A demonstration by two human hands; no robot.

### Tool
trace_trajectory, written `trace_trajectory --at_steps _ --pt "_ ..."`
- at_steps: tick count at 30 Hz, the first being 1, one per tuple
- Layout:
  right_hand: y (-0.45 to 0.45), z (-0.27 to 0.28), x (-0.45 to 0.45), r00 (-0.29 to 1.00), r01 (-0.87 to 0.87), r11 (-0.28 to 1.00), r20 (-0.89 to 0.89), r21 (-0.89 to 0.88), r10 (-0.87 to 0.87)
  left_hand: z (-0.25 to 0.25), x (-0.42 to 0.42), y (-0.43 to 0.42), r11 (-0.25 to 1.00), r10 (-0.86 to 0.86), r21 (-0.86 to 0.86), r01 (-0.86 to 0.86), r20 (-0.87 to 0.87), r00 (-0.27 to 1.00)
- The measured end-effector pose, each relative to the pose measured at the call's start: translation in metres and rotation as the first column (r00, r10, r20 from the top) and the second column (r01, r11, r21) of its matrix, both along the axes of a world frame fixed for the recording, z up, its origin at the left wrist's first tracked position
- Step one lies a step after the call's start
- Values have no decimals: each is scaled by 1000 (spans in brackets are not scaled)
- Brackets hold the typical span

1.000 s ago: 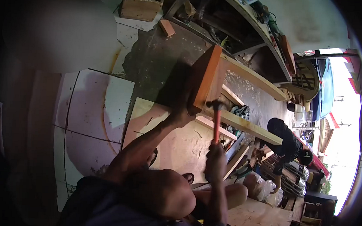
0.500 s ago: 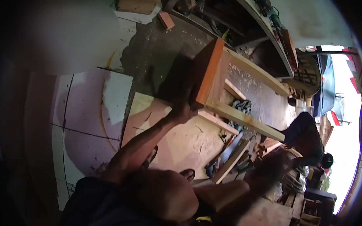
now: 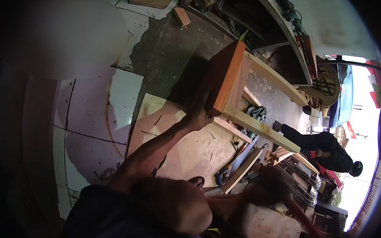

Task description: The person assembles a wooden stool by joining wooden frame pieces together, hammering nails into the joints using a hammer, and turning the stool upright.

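Note:
A small wooden stool or table lies on its side, its red-brown top (image 3: 228, 78) facing left and its pale legs (image 3: 264, 130) pointing right. My left hand (image 3: 197, 118) grips the lower corner of that top, its fingers partly hidden behind the edge. Off to the lower right, away from the wood, my right hand (image 3: 270, 188) is blurred and closed around the reddish handle of a hammer (image 3: 303, 217). The hammer's head cannot be made out.
Below the stool lies a plywood sheet (image 3: 182, 155). A handsaw (image 3: 235, 163) rests beside a loose wood strip (image 3: 243, 170). A shelf frame (image 3: 283, 38) stands at the top. Another person (image 3: 325, 146) is at the right, near stacked metal-framed items (image 3: 302, 179).
My right hand and the hammer have swung away from the stool's corner toward the lower right. My left hand keeps its hold. The other person has moved right and changed posture.

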State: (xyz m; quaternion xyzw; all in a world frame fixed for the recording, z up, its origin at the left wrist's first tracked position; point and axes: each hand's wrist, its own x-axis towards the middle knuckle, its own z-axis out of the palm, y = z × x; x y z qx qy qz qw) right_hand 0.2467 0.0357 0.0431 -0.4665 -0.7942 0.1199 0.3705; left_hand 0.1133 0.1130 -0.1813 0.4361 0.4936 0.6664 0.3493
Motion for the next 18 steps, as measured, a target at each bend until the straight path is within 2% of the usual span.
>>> trace_trajectory --at_steps 1,2,3,4,5,7,8,9,10,11,12,13,15,16,17,18 --pt "-3 -16 13 961 87 990 270 -113 -53 -8 5 4 999 39 -4 -39 -64 997" --pt "2 -58 42 517 508 814 855 -283 -26 -20 13 9 997 79 -7 -80 -127 989" --pt "-1 -48 25 720 504 732 691 -458 -63 -27 11 7 999 -12 -37 11 -26 1000" --pt "-1 -21 10 854 459 648 503 -607 -133 -26 6 15 998 -45 -39 46 27 999" --pt "7 -13 1 951 305 735 156 -605 -266 -27 2 23 996 -76 -40 79 80 994" --pt "-9 17 21 966 185 793 -40 -580 -255 -12 10 4 998 55 -4 -56 -152 987" --pt "-17 32 31 962 123 820 -136 -559 -237 0 1 -5 994 8 -103 -26 -174 985" --pt "-8 -3 39 999 44 975 16 -219 -42 -8 4 0 997 -37 -73 34 -37 999" --pt "-9 -22 41 964 202 943 223 -264 -144 -7 8 1 998 -54 -44 55 35 998" --pt "-10 -41 43 867 352 895 456 -276 -201 -7 14 3 997 -73 -13 75 107 992" --pt "-11 -60 44 725 470 842 660 -266 -197 -2 10 2 1000 16 -24 -17 -50 999" --pt "-27 -46 42 800 486 796 552 -361 -237 0 7 -2 996 81 -27 -89 -209 974" --pt "-16 -13 64 821 276 922 565 -269 -81 -20 -2 17 994 107 29 -103 -169 980" --pt "-9 -3 106 740 289 907 673 -307 -8 -29 14 8 997 54 52 -50 -91 994" --pt "1 34 107 659 330 848 744 -415 107 -8 4 -1 998 26 65 -17 -132 991" --pt "11 66 106 635 293 821 742 -490 216 -1 2 -1 1000 19 4 -19 -184 983"
